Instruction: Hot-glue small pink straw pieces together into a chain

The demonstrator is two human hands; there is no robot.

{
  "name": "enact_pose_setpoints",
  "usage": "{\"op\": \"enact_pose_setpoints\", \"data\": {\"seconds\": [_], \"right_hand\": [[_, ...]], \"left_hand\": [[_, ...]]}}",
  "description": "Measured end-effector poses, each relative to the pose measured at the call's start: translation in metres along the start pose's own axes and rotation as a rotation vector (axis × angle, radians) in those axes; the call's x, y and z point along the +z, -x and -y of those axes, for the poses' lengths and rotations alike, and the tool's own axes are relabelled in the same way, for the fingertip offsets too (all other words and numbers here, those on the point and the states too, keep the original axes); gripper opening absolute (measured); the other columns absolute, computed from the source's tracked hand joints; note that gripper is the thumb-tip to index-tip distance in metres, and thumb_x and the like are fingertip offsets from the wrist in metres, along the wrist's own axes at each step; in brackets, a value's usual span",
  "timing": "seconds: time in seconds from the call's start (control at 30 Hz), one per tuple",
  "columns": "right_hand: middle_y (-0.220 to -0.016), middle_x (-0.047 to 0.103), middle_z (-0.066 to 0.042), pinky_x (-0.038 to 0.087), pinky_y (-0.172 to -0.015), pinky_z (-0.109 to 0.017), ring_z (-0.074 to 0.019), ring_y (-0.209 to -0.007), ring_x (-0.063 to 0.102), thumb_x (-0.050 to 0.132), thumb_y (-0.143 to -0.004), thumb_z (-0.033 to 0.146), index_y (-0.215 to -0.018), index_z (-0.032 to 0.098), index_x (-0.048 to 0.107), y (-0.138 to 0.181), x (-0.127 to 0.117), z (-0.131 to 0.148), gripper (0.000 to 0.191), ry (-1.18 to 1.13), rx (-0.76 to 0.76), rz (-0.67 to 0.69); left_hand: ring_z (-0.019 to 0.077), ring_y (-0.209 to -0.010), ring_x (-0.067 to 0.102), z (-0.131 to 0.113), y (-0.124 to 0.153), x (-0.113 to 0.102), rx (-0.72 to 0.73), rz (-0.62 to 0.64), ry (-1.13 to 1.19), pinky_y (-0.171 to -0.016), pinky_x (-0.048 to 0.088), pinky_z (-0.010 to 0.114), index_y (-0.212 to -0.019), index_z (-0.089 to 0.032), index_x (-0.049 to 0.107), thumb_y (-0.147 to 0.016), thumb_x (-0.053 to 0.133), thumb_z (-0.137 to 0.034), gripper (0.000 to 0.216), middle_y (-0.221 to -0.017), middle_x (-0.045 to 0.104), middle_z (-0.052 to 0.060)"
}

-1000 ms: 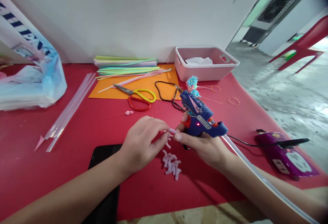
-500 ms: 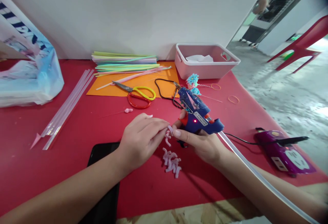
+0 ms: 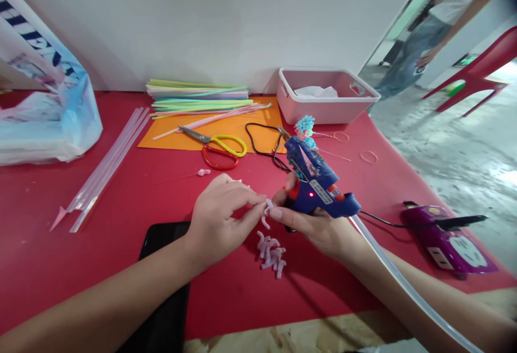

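Observation:
My right hand (image 3: 311,223) is closed around a blue hot glue gun (image 3: 317,181), whose nozzle points up and away to the left; a clear glue stick (image 3: 398,269) trails from its back. A small lilac piece of pipe cleaner (image 3: 269,203) sits between the fingertips of both hands. My left hand (image 3: 222,216) pinches it from the left, while the right thumb and finger touch its other side. Just below, one curled piece hangs or lies close to the fingers; I cannot tell which. A loose pile of short lilac pieces (image 3: 271,253) lies on the red tabletop (image 3: 226,299).
Scissors (image 3: 214,146) lie across an orange sheet (image 3: 169,138) with pipe cleaners (image 3: 202,97). Behind the gun are blue flowers (image 3: 305,125) and a pink basket (image 3: 327,106). Glue sticks (image 3: 109,164) and a black phone (image 3: 165,288) lie left. A power strip (image 3: 448,242) sits right. A person (image 3: 440,30) stands beyond.
The glue gun has shifted slightly right and tilted. My left fingers have opened out a little around the lilac piece. A person has come into view at the upper right.

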State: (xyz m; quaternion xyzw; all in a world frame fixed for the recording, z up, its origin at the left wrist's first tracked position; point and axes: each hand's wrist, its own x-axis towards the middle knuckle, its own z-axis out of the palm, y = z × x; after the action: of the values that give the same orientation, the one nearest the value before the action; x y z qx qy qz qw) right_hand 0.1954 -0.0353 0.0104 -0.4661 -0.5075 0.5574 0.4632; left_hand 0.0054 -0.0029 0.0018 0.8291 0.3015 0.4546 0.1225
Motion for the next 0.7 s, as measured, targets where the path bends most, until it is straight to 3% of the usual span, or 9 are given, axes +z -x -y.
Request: {"op": "enact_pose_setpoints", "data": {"seconds": [0.17, 0.4, 0.7], "right_hand": [[-0.077, 0.065, 0.003, 0.053, -0.074, -0.031, -0.0134, -0.071, 0.060, 0.084, -0.073, 0.036, -0.083, 0.024, 0.057, 0.0017, -0.0015, -0.0016, 0.031, 0.010, 0.007, -0.006], [-0.077, 0.066, 0.005, 0.054, -0.078, -0.031, -0.0149, -0.074, 0.063, 0.091, -0.063, 0.036, -0.091, 0.026, 0.056, 0.0005, -0.0019, -0.0026, 0.046, -0.055, 0.078, -0.076], [-0.079, 0.067, 0.005, 0.051, -0.075, -0.025, -0.0112, -0.074, 0.062, 0.089, -0.069, 0.032, -0.093, 0.025, 0.058, 0.0018, -0.0033, -0.0080, 0.040, -0.067, 0.070, -0.052]], "left_hand": [[0.0145, -0.068, 0.066, -0.0012, 0.0006, 0.0017, 0.007, 0.012, -0.020, -0.069, 0.046, 0.032, -0.080, -0.018, 0.066, -0.091, 0.066, -0.016, 0.012, -0.075, 0.076, 0.002], [0.0145, -0.075, 0.071, 0.0036, 0.0005, 0.0007, 0.072, -0.019, -0.091, -0.075, 0.048, 0.031, -0.088, -0.019, 0.067, -0.092, 0.068, -0.020, 0.005, -0.084, 0.079, 0.002], [0.0140, -0.070, 0.067, 0.0005, -0.0009, 0.0007, 0.104, -0.046, -0.037, -0.071, 0.048, 0.030, -0.085, -0.019, 0.066, -0.088, 0.069, -0.013, 0.007, -0.080, 0.078, 0.002]]}}
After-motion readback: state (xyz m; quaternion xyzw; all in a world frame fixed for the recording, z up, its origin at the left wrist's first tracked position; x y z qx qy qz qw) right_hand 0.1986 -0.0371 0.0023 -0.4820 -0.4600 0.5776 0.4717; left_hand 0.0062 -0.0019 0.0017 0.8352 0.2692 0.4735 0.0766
